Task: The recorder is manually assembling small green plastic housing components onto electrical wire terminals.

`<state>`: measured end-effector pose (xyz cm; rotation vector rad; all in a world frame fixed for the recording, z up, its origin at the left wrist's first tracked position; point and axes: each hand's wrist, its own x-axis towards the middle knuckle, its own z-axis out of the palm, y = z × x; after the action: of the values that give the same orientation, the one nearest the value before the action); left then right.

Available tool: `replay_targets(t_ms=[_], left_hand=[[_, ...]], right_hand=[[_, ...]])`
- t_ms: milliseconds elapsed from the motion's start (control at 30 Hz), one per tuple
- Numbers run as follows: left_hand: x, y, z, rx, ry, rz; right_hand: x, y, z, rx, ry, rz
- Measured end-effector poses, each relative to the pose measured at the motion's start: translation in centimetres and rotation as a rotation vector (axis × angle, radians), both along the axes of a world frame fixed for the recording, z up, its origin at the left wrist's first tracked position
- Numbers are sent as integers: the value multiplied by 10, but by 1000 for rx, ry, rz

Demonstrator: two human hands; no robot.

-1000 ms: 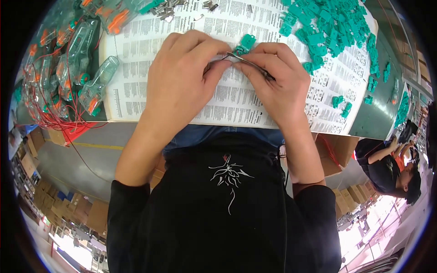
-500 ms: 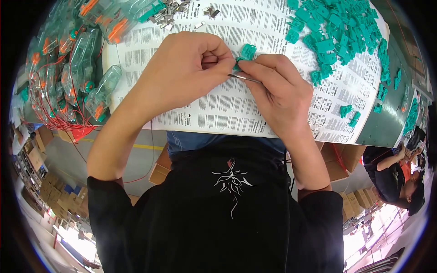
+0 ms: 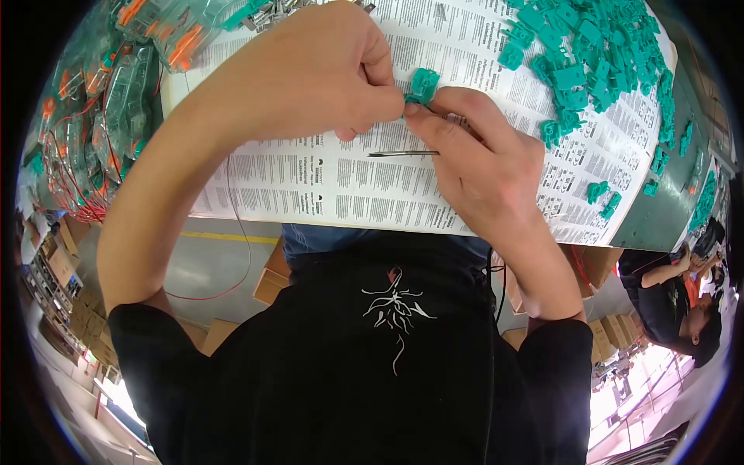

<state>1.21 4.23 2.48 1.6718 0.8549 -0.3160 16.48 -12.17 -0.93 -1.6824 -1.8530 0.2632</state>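
Observation:
My right hand [image 3: 492,167] is closed, its thumb and index finger pinching a small green plastic part [image 3: 424,82]. A thin pointed metal tool [image 3: 399,153] is also in that hand, its tip directed left over the printed sheet. My left hand [image 3: 333,74] is closed in a pinch against the left side of the green part, and its fingertips hide what they hold. Below the left forearm a thin red wire [image 3: 249,260] hangs in a loop past the table edge; where its ends go is hidden.
A large heap of green plastic parts [image 3: 570,77] lies at the far right, with a few strays [image 3: 598,192] nearer. Clear green housings with orange pieces and red wires [image 3: 108,139] crowd the left. Small metal pieces [image 3: 267,17] lie behind my left hand. Another person [image 3: 663,298] is at right.
My left hand has moved up and farther over the table, its elbow swinging out left. The metal tool's tip now lies lower, apart from the left fingers. The green part stays in my right hand.

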Motion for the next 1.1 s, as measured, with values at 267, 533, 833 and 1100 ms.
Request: replay_targets(t_ms=[267, 533, 833, 1100], left_hand=[[5, 25, 6, -395, 45, -32], [4, 11, 11, -179, 61, -57], [20, 15, 23, -221, 205, -82], [15, 13, 13, -235, 149, -18]], right_hand=[[7, 2, -11, 73, 138, 23], [5, 3, -8, 61, 84, 25], [3, 0, -2, -21, 222, -62], [5, 12, 13, -130, 297, -152]])
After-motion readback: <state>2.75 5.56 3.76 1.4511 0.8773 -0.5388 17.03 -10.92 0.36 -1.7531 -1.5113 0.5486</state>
